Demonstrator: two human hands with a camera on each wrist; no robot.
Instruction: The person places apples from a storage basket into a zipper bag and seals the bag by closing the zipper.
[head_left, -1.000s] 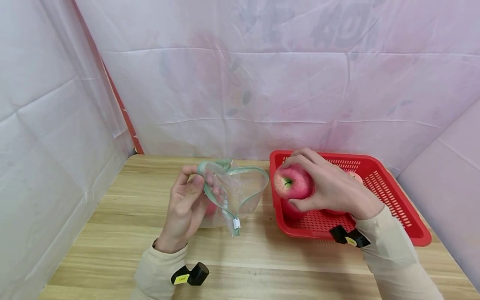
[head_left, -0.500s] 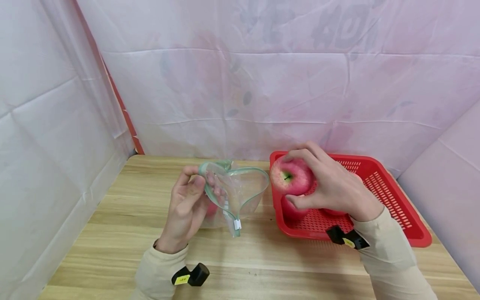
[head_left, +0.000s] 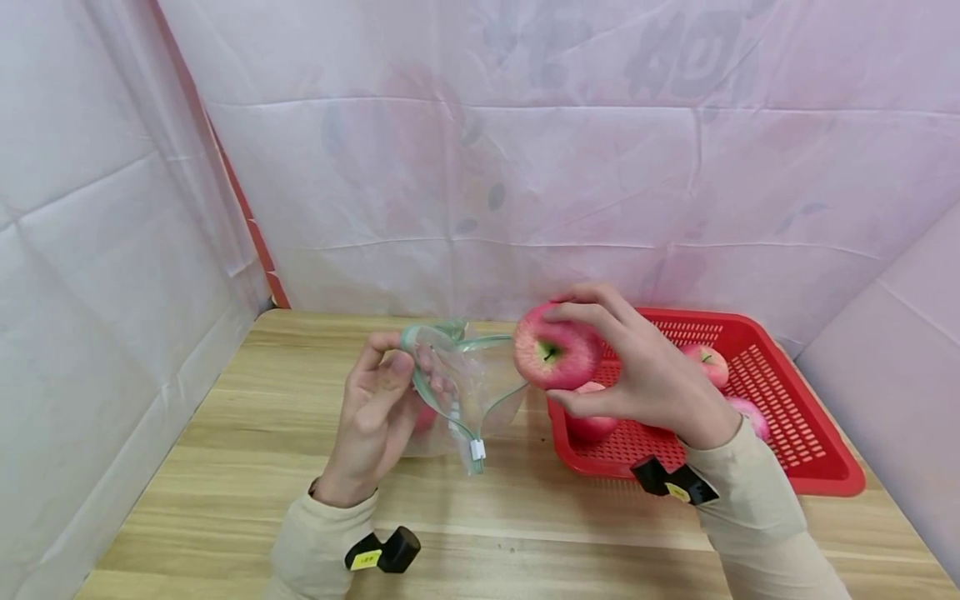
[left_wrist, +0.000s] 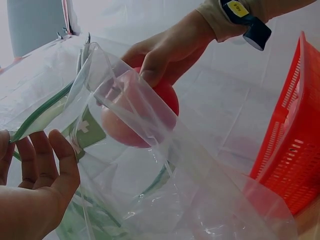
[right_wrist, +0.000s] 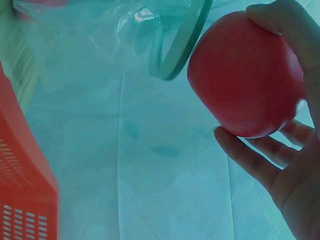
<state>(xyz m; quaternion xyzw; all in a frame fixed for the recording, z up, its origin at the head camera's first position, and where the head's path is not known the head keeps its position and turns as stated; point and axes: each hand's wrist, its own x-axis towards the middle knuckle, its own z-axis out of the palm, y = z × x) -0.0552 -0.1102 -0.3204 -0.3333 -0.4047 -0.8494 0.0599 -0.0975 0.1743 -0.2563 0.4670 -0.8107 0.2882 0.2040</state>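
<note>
My left hand [head_left: 378, 417] pinches the green-rimmed edge of a clear zip bag [head_left: 468, 375] between thumb and fingers. The bag's mouth stands open, and its white slider [head_left: 477, 450] hangs at the near corner. Something red shows through the plastic behind the left hand. My right hand [head_left: 645, 367] grips a red apple [head_left: 558, 354], stem facing the head camera, at the right side of the bag's mouth. In the left wrist view this apple [left_wrist: 140, 112] appears behind the clear plastic. From the right wrist, the apple [right_wrist: 245, 75] is seen close beside the green bag rim [right_wrist: 182, 45].
A red slotted basket [head_left: 810, 433] stands on the wooden table [head_left: 495, 533] to the right, with several apples inside, one of them an apple [head_left: 708, 364] at the back. White printed sheets [head_left: 480, 183] hang behind the table and along both sides.
My right hand has carried the apple leftward and slightly up, from over the basket to the bag's mouth. More apples in the basket are uncovered. The left hand has barely moved.
</note>
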